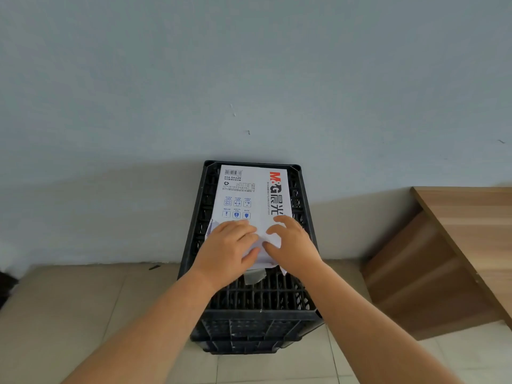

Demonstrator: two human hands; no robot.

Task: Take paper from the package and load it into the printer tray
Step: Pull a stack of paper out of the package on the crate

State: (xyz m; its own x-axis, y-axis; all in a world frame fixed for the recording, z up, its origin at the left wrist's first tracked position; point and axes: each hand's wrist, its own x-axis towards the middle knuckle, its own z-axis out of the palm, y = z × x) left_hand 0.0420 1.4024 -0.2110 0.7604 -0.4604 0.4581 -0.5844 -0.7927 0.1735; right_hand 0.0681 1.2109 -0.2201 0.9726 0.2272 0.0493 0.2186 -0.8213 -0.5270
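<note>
Paper package atop black crate, desk right

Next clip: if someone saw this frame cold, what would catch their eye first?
Most likely the white paper package with its red and black logo, lying on top of a black plastic crate that stands against the pale wall at centre frame. Next, the two bare hands at its near end, the left hand and right hand, both working the crumpled wrapper. A wooden desk edges in at the right.
</note>
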